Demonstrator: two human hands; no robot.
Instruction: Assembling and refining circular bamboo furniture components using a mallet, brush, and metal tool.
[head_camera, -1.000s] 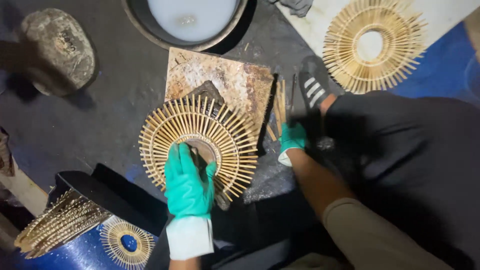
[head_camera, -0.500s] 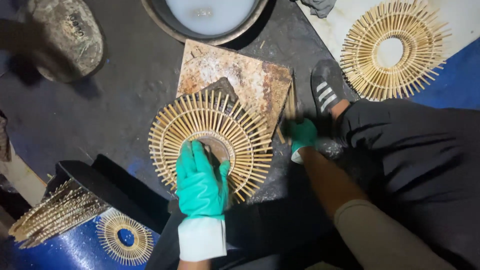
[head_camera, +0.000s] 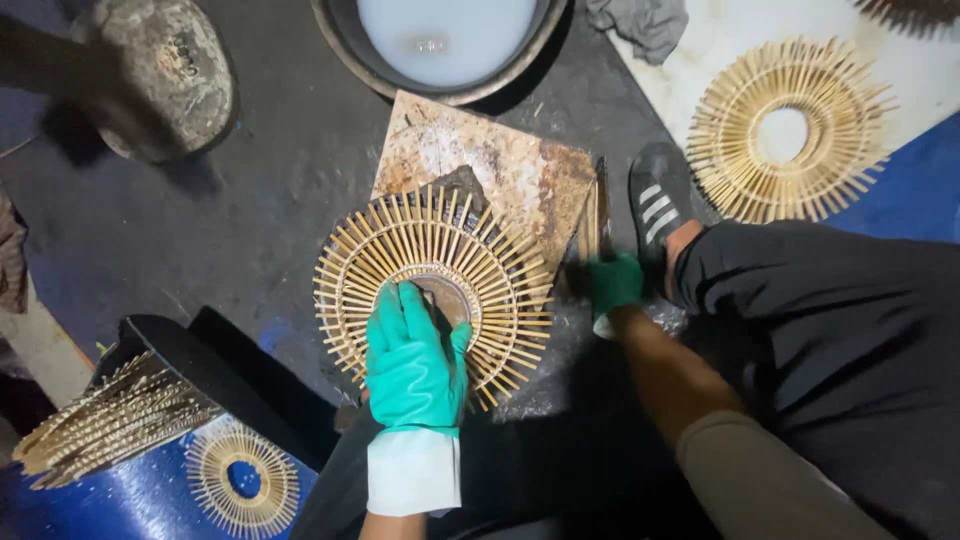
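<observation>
A round wreath of thin bamboo sticks (head_camera: 440, 250) lies on a rusty square plate (head_camera: 500, 165) on the dark floor. My left hand (head_camera: 415, 360), in a green glove, presses flat on the wreath's near side by its centre hole. My right hand (head_camera: 612, 285), also green-gloved, is just right of the wreath, closed around a few loose sticks (head_camera: 598, 215) that point away from me. The right hand is blurred.
A basin of white liquid (head_camera: 445, 40) stands beyond the plate. A finished stick wreath (head_camera: 790, 130) lies at upper right, another small one (head_camera: 242, 480) at lower left beside a bundle of sticks (head_camera: 110, 420). A stone-like lump (head_camera: 165, 85) sits upper left. My shoe (head_camera: 655, 205) rests beside the plate.
My right hand has shifted slightly toward the wreath with the sticks. My left hand stays pressed on the wreath. The view has moved a little.
</observation>
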